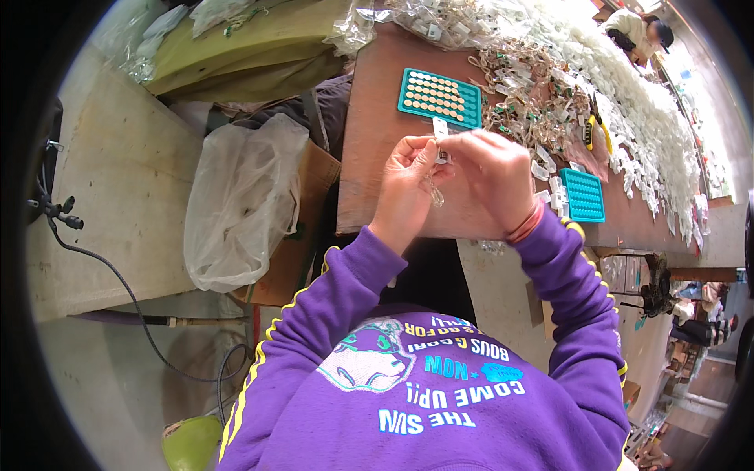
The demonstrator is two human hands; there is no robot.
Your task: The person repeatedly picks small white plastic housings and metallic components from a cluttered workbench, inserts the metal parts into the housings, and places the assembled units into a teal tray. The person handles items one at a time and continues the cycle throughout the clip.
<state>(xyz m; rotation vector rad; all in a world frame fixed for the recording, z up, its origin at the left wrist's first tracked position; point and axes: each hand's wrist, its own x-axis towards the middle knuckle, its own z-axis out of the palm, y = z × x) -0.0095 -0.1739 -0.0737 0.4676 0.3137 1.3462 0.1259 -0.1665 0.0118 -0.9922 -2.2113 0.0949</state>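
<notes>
In front of my chest, my left hand (408, 179) pinches a small white plastic piece (440, 129) between thumb and fingertips. A thin pale cord (435, 194) hangs below those fingers. My right hand (501, 174) is close against the left, its fingers bent toward the white piece. Motion blurs its fingertips, so whether they grip anything is unclear. Just beyond the hands lies a teal tray (473, 110) holding rows of round, pale gold discs. A second teal tray (583, 196) with small round hollows sits right of my right wrist.
A heap of small wired parts (530, 86) and a long pile of white pieces (628, 118) cover the table's right side. Yellow-handled pliers (600, 135) lie among them. A clear plastic bag (239, 200) drapes over a cardboard box (318, 184) on the left. Another person (635, 35) is far right.
</notes>
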